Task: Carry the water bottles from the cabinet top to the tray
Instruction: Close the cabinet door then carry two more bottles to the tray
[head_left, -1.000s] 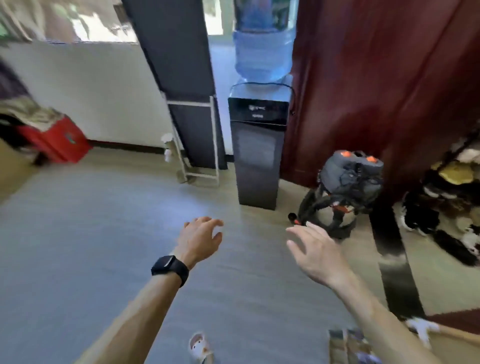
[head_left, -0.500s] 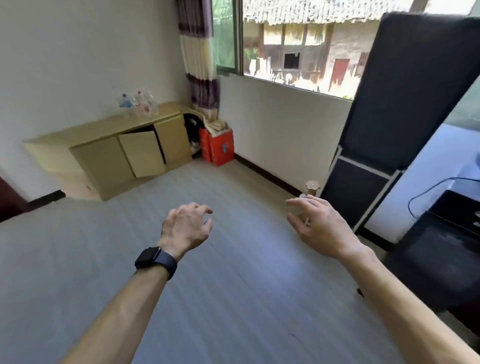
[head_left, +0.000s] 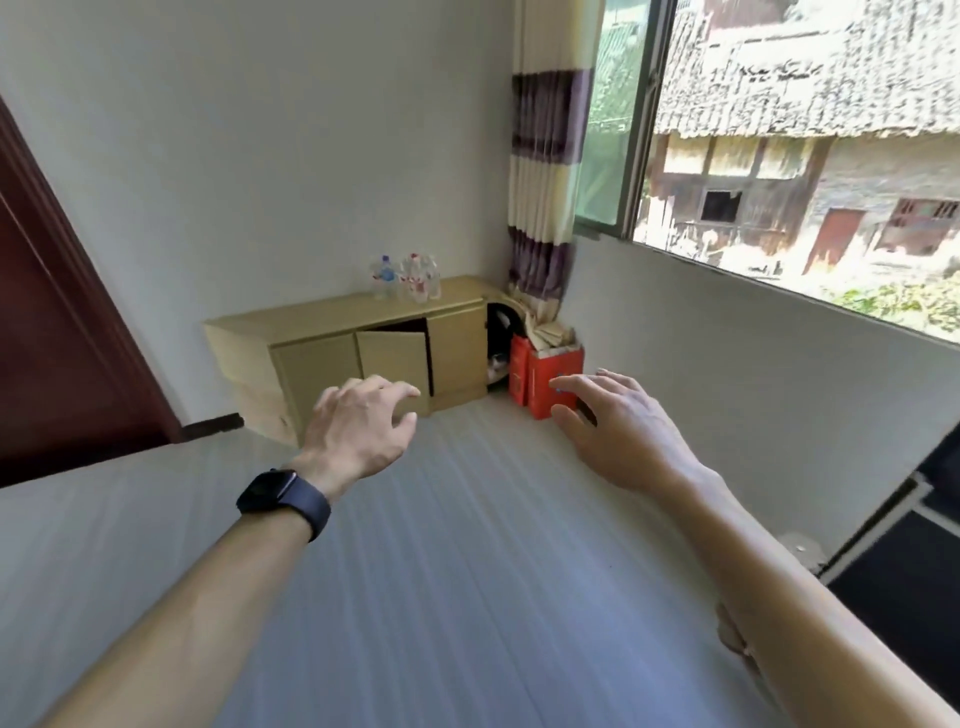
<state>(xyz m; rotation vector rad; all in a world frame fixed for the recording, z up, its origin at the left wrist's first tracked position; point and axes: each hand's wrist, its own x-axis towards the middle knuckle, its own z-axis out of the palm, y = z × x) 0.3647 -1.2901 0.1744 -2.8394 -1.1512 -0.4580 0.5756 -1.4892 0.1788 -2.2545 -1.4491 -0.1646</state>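
Observation:
Several clear water bottles (head_left: 405, 278) with blue and red labels stand in a cluster on the right end of a low light-wood cabinet (head_left: 332, 322) against the far wall. My left hand (head_left: 363, 426), with a dark watch on its wrist, is held out in front of me, fingers loosely apart and holding nothing. My right hand (head_left: 618, 431) is also stretched forward, palm down, fingers spread and empty. Both hands are well short of the cabinet, across a stretch of floor. No tray is in view.
One cabinet door (head_left: 395, 369) hangs ajar. A red box (head_left: 545, 379) with papers on top stands in the corner beside the cabinet, under a striped curtain (head_left: 543, 176). A dark red door (head_left: 57, 332) is at left, a black panel (head_left: 904, 587) at right, grey floor (head_left: 467, 571) between.
My view has swung left, from the water dispenser to the cabinet corner, and the cabinet now looks nearer and more centred. Both hands stay out in front, empty.

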